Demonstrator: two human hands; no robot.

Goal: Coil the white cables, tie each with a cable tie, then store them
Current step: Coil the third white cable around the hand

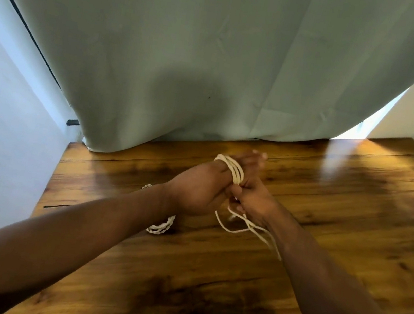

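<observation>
White cable (233, 170) wraps outstretched left hand (202, 193); right hand (254, 203) pinches it; second coil (161, 227), perhaps tied, partly hidden by forearm (90, 223).

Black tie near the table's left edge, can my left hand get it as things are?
Probably not yet. Nothing covers the tie, but the left hand has cable wound round it, and the right hand pinches that cable with its fingers.
</observation>
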